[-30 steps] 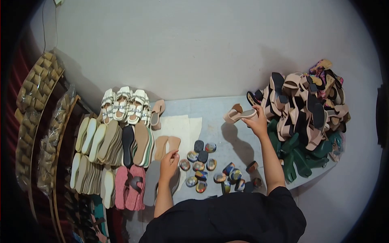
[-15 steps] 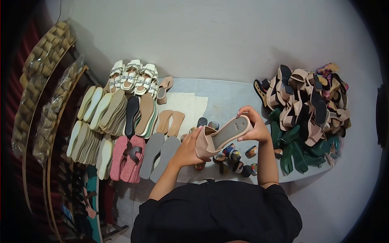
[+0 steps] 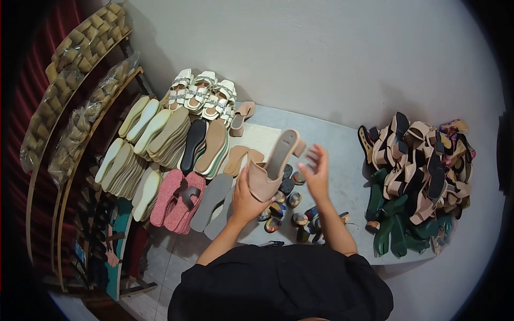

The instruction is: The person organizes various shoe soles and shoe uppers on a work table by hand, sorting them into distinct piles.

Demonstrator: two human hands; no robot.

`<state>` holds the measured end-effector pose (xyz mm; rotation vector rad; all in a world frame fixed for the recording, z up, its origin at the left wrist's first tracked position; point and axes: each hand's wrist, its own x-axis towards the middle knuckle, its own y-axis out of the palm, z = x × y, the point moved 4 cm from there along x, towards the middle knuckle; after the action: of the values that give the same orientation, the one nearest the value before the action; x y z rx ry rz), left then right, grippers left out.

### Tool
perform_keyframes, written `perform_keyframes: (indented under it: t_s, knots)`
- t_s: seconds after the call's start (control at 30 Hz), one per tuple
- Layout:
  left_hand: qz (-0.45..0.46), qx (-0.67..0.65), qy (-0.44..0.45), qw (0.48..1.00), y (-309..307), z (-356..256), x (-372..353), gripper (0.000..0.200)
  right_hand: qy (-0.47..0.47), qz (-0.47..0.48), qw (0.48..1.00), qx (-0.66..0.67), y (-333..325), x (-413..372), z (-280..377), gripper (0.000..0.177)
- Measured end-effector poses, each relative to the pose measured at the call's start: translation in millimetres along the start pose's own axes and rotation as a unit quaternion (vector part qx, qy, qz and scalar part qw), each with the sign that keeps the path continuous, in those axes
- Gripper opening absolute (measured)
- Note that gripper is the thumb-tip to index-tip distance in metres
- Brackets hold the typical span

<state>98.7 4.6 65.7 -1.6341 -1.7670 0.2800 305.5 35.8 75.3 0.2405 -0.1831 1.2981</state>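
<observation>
A beige heeled mule sandal (image 3: 266,184) with a grey insole is up over the table, its heel end pointing away from me. My left hand (image 3: 248,199) grips it by the wide strap at the toe end. Just right of the heel, my right hand (image 3: 316,174) is apart from the sandal, fingers spread and slightly blurred, holding nothing. Below the hands stand several small patterned heel blocks (image 3: 294,199). Two tan insoles (image 3: 234,161) lie left of the sandal, partly behind it.
Stacked insoles (image 3: 168,136), pink soles (image 3: 176,206) and white sandals (image 3: 201,91) fill the table's left side. A heap of beige and black sandals (image 3: 399,160) with green shoe lasts (image 3: 399,232) occupies the right. Racks of wooden blocks (image 3: 88,40) stand far left.
My right hand has let go of the sandal's heel end and opened beside it. The sandal has turned more upright in my left hand. The view has shifted.
</observation>
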Motion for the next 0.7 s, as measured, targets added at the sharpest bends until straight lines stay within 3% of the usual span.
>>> perform_keyframes:
  t_s: [0.1,0.17,0.23,0.3,0.4,0.5,0.57,0.7]
  knots:
    - [-0.063,0.015,-0.035,0.997,4.8,3.4,9.1,0.11,0.131,0.1,0.982,0.09,43.0,-18.1,-26.3,0.088]
    - [-0.078,0.031,0.008,0.996,3.7,1.9,13.4,0.107,0.034,0.011,0.999,0.004,36.9,-5.1,-27.5,0.088]
    - [-0.087,0.064,0.065,0.992,1.6,1.5,16.0,0.105,-0.1,-0.092,0.985,-0.109,25.6,12.0,-4.2,0.086]
    - [-0.089,0.111,0.137,0.98,-1.8,4.0,20.9,0.103,-0.214,-0.092,0.932,-0.277,8.6,29.5,46.0,0.081]
    - [-0.102,0.134,0.215,0.962,-3.7,7.0,29.8,0.102,-0.174,0.008,0.952,-0.251,-3.7,54.4,61.4,0.077]
    - [-0.127,0.132,0.185,0.966,1.3,9.5,45.9,0.092,-0.121,0.028,0.971,-0.203,3.5,56.8,29.8,0.073]
    - [-0.119,0.118,0.118,0.979,9.9,16.4,65.8,0.093,-0.109,0.063,0.971,-0.201,12.9,54.4,-9.4,0.069]
    - [-0.074,0.095,-0.033,0.992,28.9,47.2,113.3,0.104,0.004,0.143,0.973,-0.182,48.5,34.2,-66.8,0.067]
